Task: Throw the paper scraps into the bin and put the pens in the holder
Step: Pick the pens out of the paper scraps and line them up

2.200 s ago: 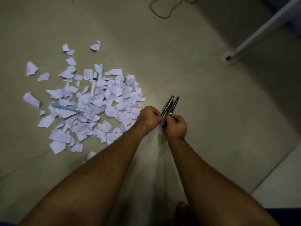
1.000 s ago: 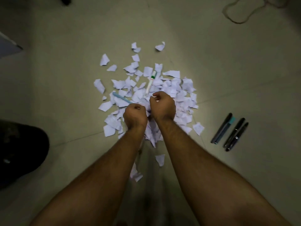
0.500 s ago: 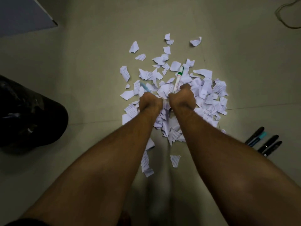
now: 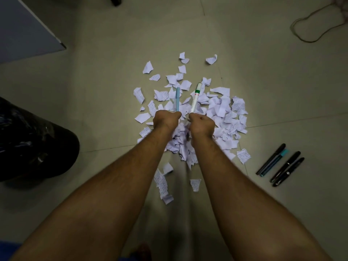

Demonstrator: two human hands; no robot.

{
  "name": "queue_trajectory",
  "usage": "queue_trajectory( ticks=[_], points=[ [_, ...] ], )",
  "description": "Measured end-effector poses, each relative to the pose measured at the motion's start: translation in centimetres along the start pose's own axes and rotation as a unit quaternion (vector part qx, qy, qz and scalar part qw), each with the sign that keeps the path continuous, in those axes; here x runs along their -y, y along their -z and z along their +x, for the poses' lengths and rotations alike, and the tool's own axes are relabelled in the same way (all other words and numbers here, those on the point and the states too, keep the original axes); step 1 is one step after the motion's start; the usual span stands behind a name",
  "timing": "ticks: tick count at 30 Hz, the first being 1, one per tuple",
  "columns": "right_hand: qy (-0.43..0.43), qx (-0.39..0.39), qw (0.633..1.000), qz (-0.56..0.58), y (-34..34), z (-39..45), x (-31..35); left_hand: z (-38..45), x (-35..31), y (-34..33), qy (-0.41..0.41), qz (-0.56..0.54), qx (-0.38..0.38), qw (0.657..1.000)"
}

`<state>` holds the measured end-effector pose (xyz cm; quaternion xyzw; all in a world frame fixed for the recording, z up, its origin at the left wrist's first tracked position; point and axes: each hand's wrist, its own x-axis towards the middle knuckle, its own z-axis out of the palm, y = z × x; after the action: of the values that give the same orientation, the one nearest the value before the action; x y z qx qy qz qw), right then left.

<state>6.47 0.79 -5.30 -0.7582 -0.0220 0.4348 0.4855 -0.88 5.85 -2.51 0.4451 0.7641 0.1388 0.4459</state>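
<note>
A heap of torn white paper scraps point(image 4: 222, 112) lies on the floor ahead of me. My left hand point(image 4: 166, 119) is shut on a light blue pen point(image 4: 177, 98), which points away from me above the scraps. Beside it, my right hand point(image 4: 201, 123) is shut on a white marker with a green band point(image 4: 195, 97), also pointing away. Several dark pens point(image 4: 280, 165), one with a teal cap, lie side by side on the floor to the right. A bin lined with a black bag point(image 4: 35, 146) stands at the left. No pen holder is in view.
A grey board or panel point(image 4: 24, 31) lies at the upper left. A loose cable point(image 4: 312, 25) loops on the floor at the upper right. A few stray scraps point(image 4: 162, 183) lie near me between my forearms. The floor is pale tile.
Earlier both hands held dark pens, which now lie on the floor at right. My hands then went into the scrap heap and have each lifted a pen from it.
</note>
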Motion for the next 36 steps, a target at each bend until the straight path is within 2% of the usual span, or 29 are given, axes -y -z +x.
queue_trajectory(
  ticks=[5,8,14,21,25,30,36],
  points=[
    [0.017,0.009,0.999,0.036,2.0,-1.0,0.5,-1.4,-0.8,0.5,-0.043,-0.010,0.041,0.998],
    [0.020,-0.003,0.998,0.065,3.1,-0.7,0.5,-2.2,-1.0,-0.3,-0.103,0.012,0.073,0.992],
    [0.017,-0.073,0.992,0.104,8.7,0.1,-1.4,-5.2,-1.8,-4.9,-0.145,0.041,0.137,0.979],
    [-0.030,-0.188,0.960,0.207,17.9,-1.4,-5.5,-12.8,-0.9,-13.2,-0.236,0.204,0.284,0.906],
    [-0.054,-0.257,0.945,0.196,23.1,-1.8,-7.8,-17.0,0.1,-17.5,-0.260,0.257,0.334,0.869],
    [-0.086,-0.313,0.935,0.145,26.6,-1.3,-9.3,-19.4,1.5,-20.7,-0.273,0.279,0.343,0.854],
    [-0.099,-0.347,0.926,0.108,29.0,-1.4,-10.6,-21.3,2.4,-23.2,-0.320,0.318,0.356,0.819]
  ],
)
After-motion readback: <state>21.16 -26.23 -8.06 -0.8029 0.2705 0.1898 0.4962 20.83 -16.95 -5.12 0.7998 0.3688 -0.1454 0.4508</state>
